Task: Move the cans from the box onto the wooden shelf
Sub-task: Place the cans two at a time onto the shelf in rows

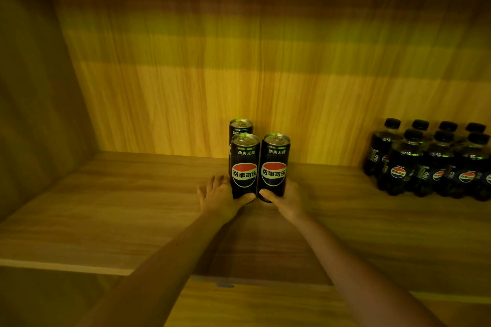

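L hand [221, 198]: wrapped low on left can [244, 166], standing on shelf [132, 207]
R hand [285, 200]: same on right can [275, 166]
Risk: jerky release could tip a can into rear can [240, 127] just behind

A cluster of small dark cola bottles [435, 159] with black caps stands upright in two rows, well off to the right of the hands, close to the back panel [239, 74] of yellowish wood grain that rises behind them.
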`<state>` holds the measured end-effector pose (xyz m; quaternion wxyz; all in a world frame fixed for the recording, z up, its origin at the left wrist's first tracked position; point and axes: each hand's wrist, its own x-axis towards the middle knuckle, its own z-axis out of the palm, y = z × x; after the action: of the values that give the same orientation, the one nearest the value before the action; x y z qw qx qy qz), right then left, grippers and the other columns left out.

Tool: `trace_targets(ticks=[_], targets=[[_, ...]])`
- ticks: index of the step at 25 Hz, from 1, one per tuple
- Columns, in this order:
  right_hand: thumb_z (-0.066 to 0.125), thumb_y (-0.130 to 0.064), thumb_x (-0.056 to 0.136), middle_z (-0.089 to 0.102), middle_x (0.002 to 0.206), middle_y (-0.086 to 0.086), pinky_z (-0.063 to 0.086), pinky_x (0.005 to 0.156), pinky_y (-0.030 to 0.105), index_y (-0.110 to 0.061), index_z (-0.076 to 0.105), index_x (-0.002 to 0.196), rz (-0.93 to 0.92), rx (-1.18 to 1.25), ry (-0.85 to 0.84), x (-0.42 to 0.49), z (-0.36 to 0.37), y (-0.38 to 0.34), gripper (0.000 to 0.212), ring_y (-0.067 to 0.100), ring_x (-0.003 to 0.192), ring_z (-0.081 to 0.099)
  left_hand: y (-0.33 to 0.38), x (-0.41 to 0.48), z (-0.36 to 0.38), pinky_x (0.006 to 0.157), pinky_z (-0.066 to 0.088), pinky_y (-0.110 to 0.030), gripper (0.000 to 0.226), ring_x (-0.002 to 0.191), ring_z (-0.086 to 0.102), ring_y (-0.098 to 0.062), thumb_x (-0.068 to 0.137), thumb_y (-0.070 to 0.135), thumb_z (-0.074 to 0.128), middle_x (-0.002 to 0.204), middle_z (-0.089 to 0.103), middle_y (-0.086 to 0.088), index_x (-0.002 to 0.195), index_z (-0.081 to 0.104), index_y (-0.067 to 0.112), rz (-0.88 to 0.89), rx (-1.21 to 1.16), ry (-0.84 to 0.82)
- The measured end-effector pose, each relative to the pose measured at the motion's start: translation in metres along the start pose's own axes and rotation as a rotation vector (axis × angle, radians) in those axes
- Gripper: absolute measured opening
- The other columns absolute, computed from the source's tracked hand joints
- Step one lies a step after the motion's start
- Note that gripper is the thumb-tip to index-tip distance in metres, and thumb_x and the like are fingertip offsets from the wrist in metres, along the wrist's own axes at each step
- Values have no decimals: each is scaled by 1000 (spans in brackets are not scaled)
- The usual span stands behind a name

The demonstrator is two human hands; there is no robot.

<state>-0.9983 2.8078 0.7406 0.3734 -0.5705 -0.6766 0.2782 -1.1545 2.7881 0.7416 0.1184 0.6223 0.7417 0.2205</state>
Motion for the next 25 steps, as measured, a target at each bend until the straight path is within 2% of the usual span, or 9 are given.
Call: trace_targets(ticks=[3,11,19,23,25], targets=[[66,-60,62,63,121,10,49,91,50,-17,50,123,22,-24,45,10,6,7,77,29,110,59,-2,4,0,116,3,-53,89,145,6,-27,76,67,47,156,19,-8,146,18,20,-9,13,-5],[64,-60,67,62,121,9,44,95,51,-19,49,123,34,-109,82,7,8,5,71,29,113,56,-5,8,1,115,9,-51,85,142,16,-26,76,65,48,151,29,-9,142,25,17,-20,-27,-2],[61,-66,66,62,123,4,35,103,49,-22,51,119,45,-210,64,5,5,2,71,26,117,53,-3,9,3,114,9,-52,88,142,18,-26,75,69,46,151,29,-9,143,23,18,-37,-28,9],[62,-63,68,43,142,6,24,111,48,-21,32,136,65,-194,60,-5,-2,-6,85,30,133,34,-4,-1,-7,116,9,-50,104,143,14,-29,71,69,53,154,20,-12,147,9,14,-54,-66,12],[58,-60,74,35,148,7,21,112,48,-23,23,141,67,-167,93,-17,-12,-7,84,29,137,27,-9,-16,-18,116,8,-49,106,144,11,-28,71,69,53,155,16,-13,147,6,12,-54,-37,42]])
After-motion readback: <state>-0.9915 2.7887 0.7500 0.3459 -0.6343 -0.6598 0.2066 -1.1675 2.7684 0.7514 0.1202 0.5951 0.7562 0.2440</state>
